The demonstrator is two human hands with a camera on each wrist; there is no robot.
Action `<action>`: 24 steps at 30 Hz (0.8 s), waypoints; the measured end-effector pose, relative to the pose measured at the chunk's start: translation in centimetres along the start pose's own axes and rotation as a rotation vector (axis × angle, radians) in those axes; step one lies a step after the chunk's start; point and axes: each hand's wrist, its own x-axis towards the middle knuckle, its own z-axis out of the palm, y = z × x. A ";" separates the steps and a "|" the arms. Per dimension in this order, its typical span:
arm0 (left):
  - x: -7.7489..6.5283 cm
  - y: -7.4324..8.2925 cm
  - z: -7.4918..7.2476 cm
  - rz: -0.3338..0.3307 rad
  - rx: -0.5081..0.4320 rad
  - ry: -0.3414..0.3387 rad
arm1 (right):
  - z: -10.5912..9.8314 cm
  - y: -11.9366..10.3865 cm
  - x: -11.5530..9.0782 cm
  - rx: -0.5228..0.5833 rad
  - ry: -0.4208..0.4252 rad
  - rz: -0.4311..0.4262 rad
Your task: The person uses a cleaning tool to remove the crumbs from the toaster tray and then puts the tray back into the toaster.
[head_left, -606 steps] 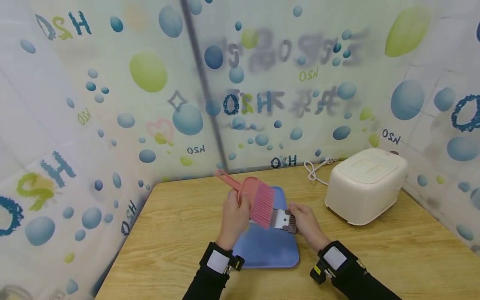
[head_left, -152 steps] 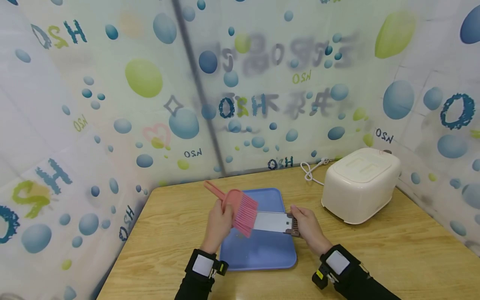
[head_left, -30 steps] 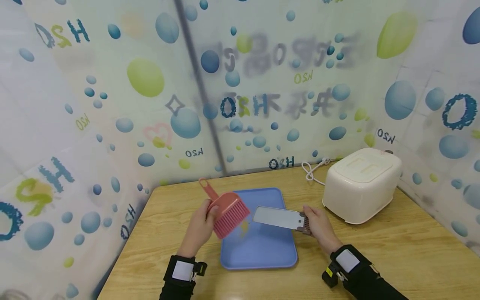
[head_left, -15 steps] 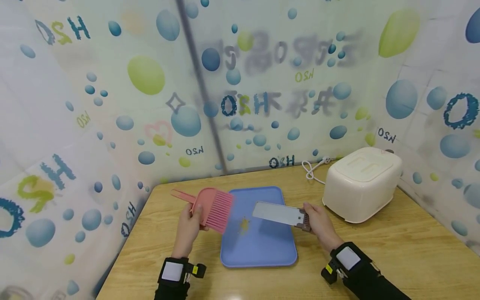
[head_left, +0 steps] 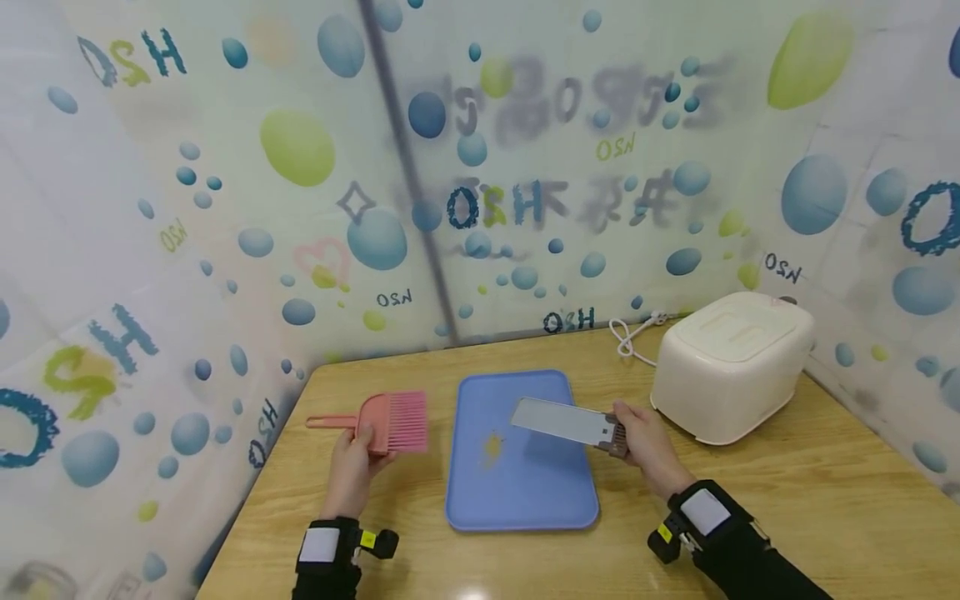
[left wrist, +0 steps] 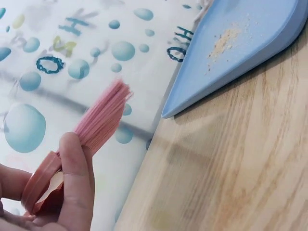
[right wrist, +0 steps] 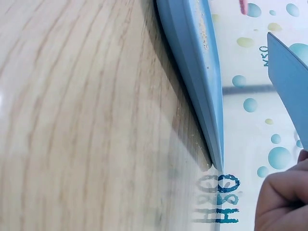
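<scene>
My left hand (head_left: 352, 475) pinches a small pink hand brush (head_left: 375, 422) by its head, left of the blue tray; its handle points left and its bristles right. In the left wrist view the brush bristles (left wrist: 103, 113) point up, away from the fingers. My right hand (head_left: 648, 442) grips the brown slotted end of a flat metal crumb tray (head_left: 558, 418), whose plate reaches left over the blue tray (head_left: 525, 508). A small heap of yellowish crumbs (head_left: 492, 447) lies on the blue tray, plainer in the left wrist view. In the right wrist view the plate's underside looks bluish.
A cream toaster (head_left: 731, 375) stands at the right rear of the wooden table (head_left: 750, 517), its white cord (head_left: 630, 340) coiled behind it. A curtain (head_left: 517, 167) printed with bubbles hangs close behind the table and along the sides.
Since twenty seconds ago the brush has left the crumb tray and moved left, off the blue tray, turning level lately. Crumbs now show on the blue tray. The crumb tray stays in my right hand.
</scene>
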 end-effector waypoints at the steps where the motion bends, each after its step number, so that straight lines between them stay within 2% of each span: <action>1: 0.1 -0.1 -0.2 -0.012 -0.013 -0.002 | 0.0 0.0 0.0 -0.005 -0.001 0.002; 9: 0.7 -0.9 -1.4 -0.106 -0.018 -0.009 | -0.1 -0.1 0.2 -0.025 0.000 0.016; 21: 1.3 -2.4 -1.3 -0.166 0.087 -0.033 | -0.7 -0.4 0.0 -0.050 0.003 0.020; 24: 1.2 -2.7 -1.4 -0.186 0.152 -0.027 | -0.7 -0.4 0.0 -0.049 -0.008 0.020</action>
